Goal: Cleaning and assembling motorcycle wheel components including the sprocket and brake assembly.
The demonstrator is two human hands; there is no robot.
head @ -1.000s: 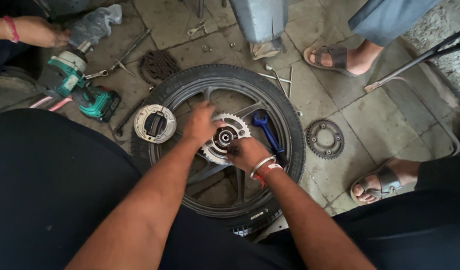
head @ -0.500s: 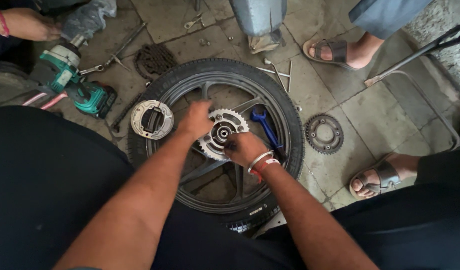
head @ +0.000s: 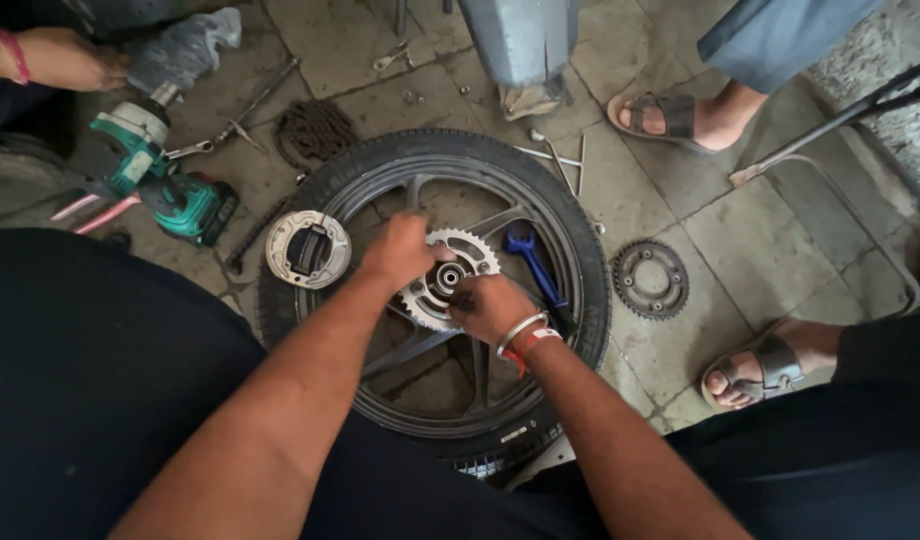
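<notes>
A black motorcycle wheel [head: 580, 260] with its tyre lies flat on the stone floor in front of me. A silver toothed sprocket [head: 475, 250] sits on its hub. My left hand [head: 400, 250] grips the sprocket's left side, fingers curled over the teeth. My right hand [head: 490, 305], with a metal bangle and red thread at the wrist, presses on the hub at the sprocket's lower right; whether it holds a small part is hidden.
A round brake plate [head: 307, 248] rests on the tyre's left. A blue wrench [head: 530, 258] lies between the spokes. A dark sprocket [head: 650, 278], a chain [head: 315, 130], a green power tool [head: 165, 175], loose tools, sandalled feet [head: 760, 365] and another person's hand [head: 70, 60] surround the wheel.
The view has shifted slightly; both hands stay on the sprocket, the left hand turning a little around its edge.
</notes>
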